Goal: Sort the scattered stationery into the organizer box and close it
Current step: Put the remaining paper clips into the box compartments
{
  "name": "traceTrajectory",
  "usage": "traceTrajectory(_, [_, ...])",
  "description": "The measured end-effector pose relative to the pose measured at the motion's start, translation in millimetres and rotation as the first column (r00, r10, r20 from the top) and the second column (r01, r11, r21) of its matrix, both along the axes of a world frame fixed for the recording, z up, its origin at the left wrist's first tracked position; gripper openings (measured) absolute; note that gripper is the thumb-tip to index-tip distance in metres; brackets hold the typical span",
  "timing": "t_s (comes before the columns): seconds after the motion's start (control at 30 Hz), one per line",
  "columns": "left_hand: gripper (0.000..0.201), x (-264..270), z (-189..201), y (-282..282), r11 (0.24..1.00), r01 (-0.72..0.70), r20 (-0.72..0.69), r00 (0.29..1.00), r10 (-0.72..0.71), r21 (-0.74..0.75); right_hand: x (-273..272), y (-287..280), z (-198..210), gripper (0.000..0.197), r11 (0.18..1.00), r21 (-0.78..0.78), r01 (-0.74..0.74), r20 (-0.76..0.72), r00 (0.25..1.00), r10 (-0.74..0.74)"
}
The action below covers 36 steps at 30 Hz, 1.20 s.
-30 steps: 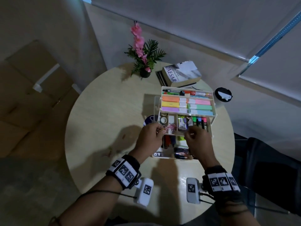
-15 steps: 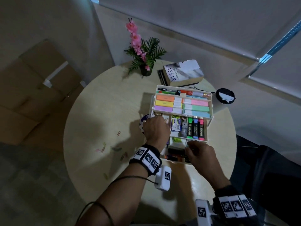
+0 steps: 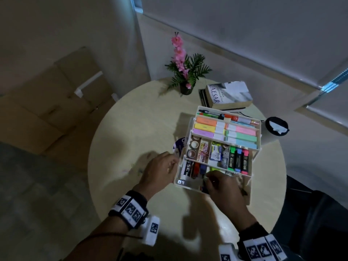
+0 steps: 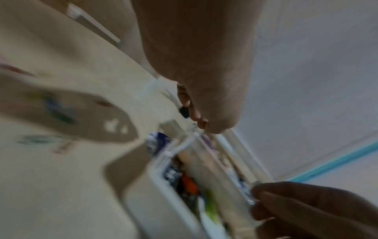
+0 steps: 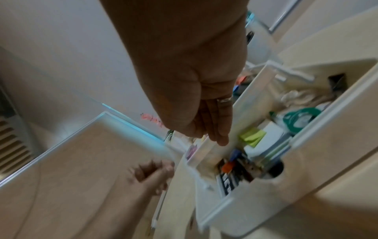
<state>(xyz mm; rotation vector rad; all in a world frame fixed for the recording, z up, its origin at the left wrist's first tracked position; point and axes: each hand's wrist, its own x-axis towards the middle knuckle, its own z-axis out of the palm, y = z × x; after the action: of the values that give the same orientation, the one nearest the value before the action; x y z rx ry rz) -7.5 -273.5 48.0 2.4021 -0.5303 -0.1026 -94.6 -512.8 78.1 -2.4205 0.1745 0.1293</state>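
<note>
The white tiered organizer box (image 3: pixel 188 185) stands open on the round table (image 3: pixel 131 129). Its trays hold pastel markers (image 3: pixel 226 131), three highlighters (image 3: pixel 238 161), tape rolls (image 3: pixel 194 147) and paper clips (image 3: pixel 204 150). My left hand (image 3: pixel 174 162) hovers just left of the box with its fingers curled (image 4: pixel 192 113) and nothing clearly in them. My right hand (image 3: pixel 212 178) is over the bottom tier. Its fingers (image 5: pixel 218 139) lie along the middle tray's front rim (image 4: pixel 250 196) and appear to pinch it. Blurred loose paper clips (image 3: pixel 139 169) lie on the table left of my left hand.
A flower pot (image 3: pixel 185 89) and stacked books (image 3: pixel 227 97) stand at the table's far side. A black round object (image 3: pixel 276 126) sits right of the box, and a blue-purple round item (image 3: pixel 178 146) is at its left. Cardboard boxes (image 3: pixel 56 100) lie on the floor.
My left hand has drawn back out of the middle tray to the table beside the box. My right hand has moved from the middle tray toward the box's front.
</note>
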Motion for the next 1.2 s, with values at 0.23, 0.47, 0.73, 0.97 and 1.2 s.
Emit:
traceTrajectory(0.23, [0.039, -25.4, -76.2, 175.8, 0.985, -0.122, -0.102, 0.986, 0.135, 0.126, -4.8, 110.2, -32.4, 0.045, 0.940, 0.160, -0.300, -0.085, 0.945, 0.316])
traceTrajectory(0.47, [0.103, -38.1, -114.7, 207.3, 0.853, 0.151, -0.370, 0.928, 0.052, 0.499, -4.9, 180.6, -92.4, 0.090, 0.922, 0.024, -0.387, -0.298, 0.877, 0.376])
traceTrajectory(0.73, [0.092, -35.1, -110.6, 171.4, 0.784, 0.329, -0.246, 0.941, -0.231, 0.526, 3.0, 236.1, -138.0, 0.087, 0.938, -0.282, -0.203, -0.372, 0.924, 0.088])
traceTrajectory(0.97, [0.120, -7.1, -90.3, 219.4, 0.825, 0.383, -0.282, 0.917, -0.284, 0.415, 65.5, 217.3, -123.6, 0.071, 0.942, -0.161, -0.296, -0.173, 0.948, 0.269])
traceTrajectory(1.2, [0.151, -5.3, -89.5, 228.0, 0.747, 0.401, -0.162, 0.913, -0.375, 0.531, 110.5, 214.7, -134.5, 0.066, 0.890, -0.082, -0.448, -0.257, 0.872, 0.416])
